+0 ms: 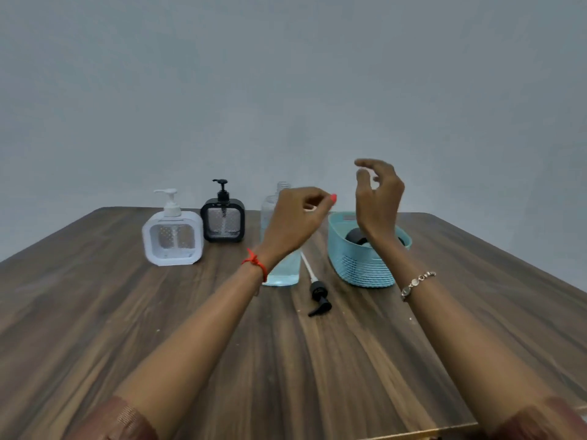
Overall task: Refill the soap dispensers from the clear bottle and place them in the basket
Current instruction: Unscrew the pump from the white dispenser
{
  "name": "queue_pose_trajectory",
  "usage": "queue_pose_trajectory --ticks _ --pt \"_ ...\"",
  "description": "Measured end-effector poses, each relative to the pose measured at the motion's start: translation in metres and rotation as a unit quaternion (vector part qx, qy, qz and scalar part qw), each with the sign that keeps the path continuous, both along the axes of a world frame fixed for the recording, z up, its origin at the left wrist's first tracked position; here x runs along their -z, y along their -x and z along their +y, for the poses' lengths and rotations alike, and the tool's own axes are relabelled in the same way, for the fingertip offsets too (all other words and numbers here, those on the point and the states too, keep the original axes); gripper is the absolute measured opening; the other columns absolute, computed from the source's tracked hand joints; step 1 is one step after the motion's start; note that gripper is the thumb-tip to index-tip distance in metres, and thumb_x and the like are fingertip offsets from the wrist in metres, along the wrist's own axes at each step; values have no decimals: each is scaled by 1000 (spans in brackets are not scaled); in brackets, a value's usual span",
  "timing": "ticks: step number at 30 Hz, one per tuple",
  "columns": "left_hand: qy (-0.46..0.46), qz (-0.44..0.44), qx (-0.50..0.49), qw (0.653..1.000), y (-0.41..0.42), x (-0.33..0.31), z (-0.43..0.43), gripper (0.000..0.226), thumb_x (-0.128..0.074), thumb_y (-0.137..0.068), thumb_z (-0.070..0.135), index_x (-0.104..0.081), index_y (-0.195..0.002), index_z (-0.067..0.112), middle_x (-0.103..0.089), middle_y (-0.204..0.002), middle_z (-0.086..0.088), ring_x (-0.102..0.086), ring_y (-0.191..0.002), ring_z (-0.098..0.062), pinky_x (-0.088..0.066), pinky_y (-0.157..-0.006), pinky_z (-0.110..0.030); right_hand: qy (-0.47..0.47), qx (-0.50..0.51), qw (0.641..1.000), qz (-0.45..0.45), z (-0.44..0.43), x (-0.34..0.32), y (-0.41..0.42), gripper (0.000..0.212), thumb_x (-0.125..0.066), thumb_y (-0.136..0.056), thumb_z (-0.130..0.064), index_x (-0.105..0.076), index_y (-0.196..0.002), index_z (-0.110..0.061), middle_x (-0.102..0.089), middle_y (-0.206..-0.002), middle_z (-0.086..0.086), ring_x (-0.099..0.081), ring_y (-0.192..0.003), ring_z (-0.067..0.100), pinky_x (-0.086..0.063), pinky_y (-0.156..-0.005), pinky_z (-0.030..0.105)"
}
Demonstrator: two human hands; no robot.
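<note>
Head view: the white dispenser (173, 228) and the black dispenser (223, 219) stand side by side near the far edge of the desk (95, 312), left of its middle, pumps on. The bottle (282, 271) stands upright just to their right, uncapped and part full of blue liquid. A loose pump (319, 298) lies in front of it. The basket (365, 268) sits right of the bottle with something dark inside.

The left hand (297, 217) hangs in front of the bottle, fingers curled; whether it pinches anything is unclear. The right hand (378, 198) is raised over the basket, loosely curled and empty.

The bottle looks thin, smooth and likely squeezable, so grip it gently round mid-body. The dispensers look rigid; hold their bodies, not their pumps.
</note>
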State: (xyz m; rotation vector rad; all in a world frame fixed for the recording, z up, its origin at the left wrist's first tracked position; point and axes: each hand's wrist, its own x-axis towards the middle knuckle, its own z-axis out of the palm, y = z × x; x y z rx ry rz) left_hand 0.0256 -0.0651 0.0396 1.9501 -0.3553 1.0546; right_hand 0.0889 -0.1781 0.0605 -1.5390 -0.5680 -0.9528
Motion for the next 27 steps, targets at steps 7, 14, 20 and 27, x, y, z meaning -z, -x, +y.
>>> queue_pose_trajectory --ticks 7,14,20,27 --pt "132 -138 -160 969 47 17 104 20 -52 -88 21 -64 -99 8 -64 -100 2 -60 -96 -9 -48 -83 -21 53 -125 986 -92 102 0 50 23 -48 -82 -4 -66 -97 0 -67 -100 9 -57 -91 10 -41 -73 5" --pt "249 132 -217 935 43 71 207 71 -62 -75 60 -48 -125 12 -47 -128 2 -50 -113 -14 -40 -101 -33 199 -195 954 112 187 49 58 41 -52 -87 -7 -47 -127 -2 -53 -127 12 -50 -117 23 -41 -96 25" --pt "256 269 -209 905 26 100 256 111 -63 -55 70 -29 -141 10 -39 -145 -8 -45 -127 -25 -38 -106 -46 278 -242 887 278 225 76 35 48 -57 -87 -8 -38 -130 0 -46 -135 17 -49 -119 28 -39 -84 25" --pt "262 256 -165 916 8 104 281 81 -75 -61 49 -48 -128 11 -61 -122 -7 -61 -110 -23 -49 -96 -43 300 -277 861 303 257 81 14 52 -63 -84 -3 -38 -130 -1 -51 -123 12 -52 -109 22 -39 -87 24"
